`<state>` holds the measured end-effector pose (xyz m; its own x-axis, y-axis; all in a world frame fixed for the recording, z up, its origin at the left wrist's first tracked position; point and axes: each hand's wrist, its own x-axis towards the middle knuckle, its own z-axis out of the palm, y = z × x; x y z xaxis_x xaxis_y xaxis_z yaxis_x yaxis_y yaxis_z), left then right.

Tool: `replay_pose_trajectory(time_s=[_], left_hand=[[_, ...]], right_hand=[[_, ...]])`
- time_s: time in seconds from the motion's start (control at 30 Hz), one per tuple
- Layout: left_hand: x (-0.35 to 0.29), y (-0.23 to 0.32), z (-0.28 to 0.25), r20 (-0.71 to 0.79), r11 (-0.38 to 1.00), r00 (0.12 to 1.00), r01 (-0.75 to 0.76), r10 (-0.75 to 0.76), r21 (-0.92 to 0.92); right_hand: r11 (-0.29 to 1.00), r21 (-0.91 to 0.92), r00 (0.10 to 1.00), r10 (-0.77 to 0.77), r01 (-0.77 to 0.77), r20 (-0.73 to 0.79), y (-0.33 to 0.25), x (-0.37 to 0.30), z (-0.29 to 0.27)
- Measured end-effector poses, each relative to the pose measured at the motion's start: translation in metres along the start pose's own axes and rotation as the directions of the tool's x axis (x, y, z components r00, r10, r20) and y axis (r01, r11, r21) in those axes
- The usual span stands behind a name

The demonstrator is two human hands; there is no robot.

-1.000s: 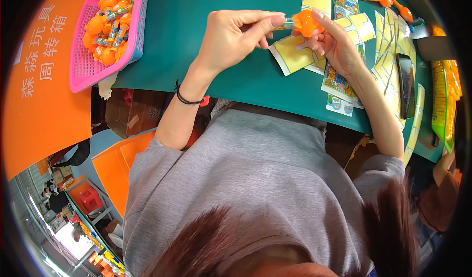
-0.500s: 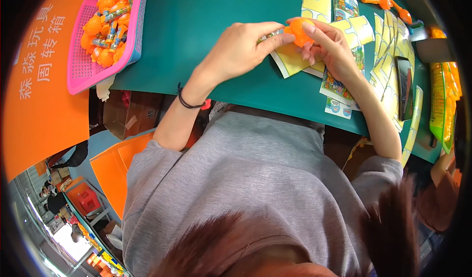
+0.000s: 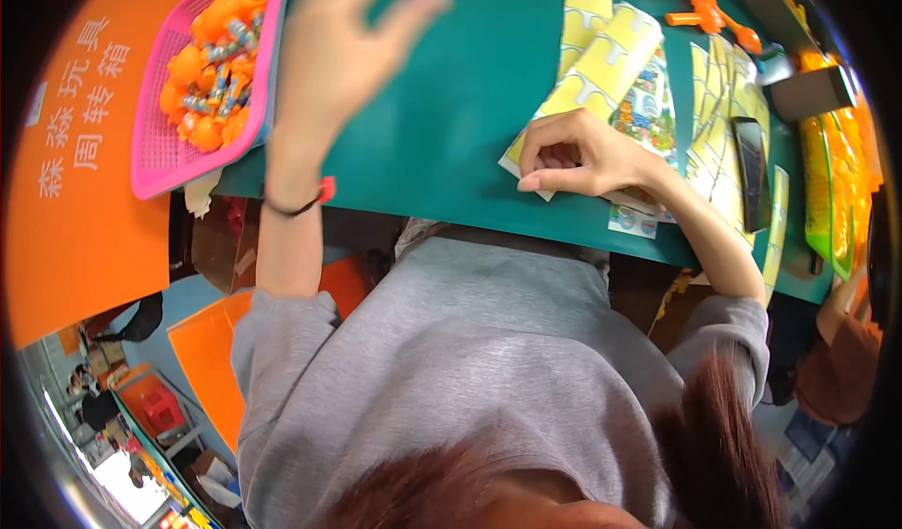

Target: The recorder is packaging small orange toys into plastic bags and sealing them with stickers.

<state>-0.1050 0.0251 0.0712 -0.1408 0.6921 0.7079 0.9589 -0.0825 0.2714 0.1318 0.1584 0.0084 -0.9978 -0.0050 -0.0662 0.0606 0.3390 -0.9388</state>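
My left hand (image 3: 343,50) is raised beside the pink basket, blurred by motion. Its thumb stands apart from the fingers, which the top edge partly cuts off, and I see nothing in it. My right hand (image 3: 587,158) rests over the yellow sticker sheets (image 3: 615,45) with its fingers curled into a loose ring. Whether it pinches anything is hidden. The pink basket (image 3: 146,158) at the left holds many orange plastic toy pieces (image 3: 221,17) and small tubes with printed wraps (image 3: 218,92). A colourful printed sheet (image 3: 648,106) lies next to the right hand.
More yellow sticker strips (image 3: 719,106) lie at the right, with a black phone (image 3: 752,177) on them. Orange toy parts (image 3: 700,7) are at the far right. A green-edged bag of orange pieces (image 3: 832,181) stands at the table's right end. An orange surface (image 3: 85,247) adjoins at the left.
My left hand has swung left and up toward the basket. The orange toy formerly between both hands no longer shows in them. My right hand has dropped onto the sheets, its fingers curled.
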Motion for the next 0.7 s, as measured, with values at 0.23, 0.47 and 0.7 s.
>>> replay_pose_trajectory(time_s=[0.23, 0.47, 0.7], left_hand=[[0.065, 0.001, 0.172, 0.571, 0.980, 0.816, 0.026, 0.093, -0.196], [0.117, -0.008, 0.185, 0.857, 1.000, 0.515, -0.024, 0.021, -0.010], [0.117, -0.017, 0.210, 0.641, 0.978, 0.767, 0.105, 0.037, -0.182]], right_hand=[[0.986, -0.067, 0.931, -0.121, 0.153, 0.345, -0.004, 0.013, 0.000], [0.996, 0.028, 0.952, -0.089, 0.085, 0.294, 0.006, 0.001, -0.001], [0.975, -0.116, 0.981, -0.191, 0.188, -0.022, 0.012, -0.013, -0.007]])
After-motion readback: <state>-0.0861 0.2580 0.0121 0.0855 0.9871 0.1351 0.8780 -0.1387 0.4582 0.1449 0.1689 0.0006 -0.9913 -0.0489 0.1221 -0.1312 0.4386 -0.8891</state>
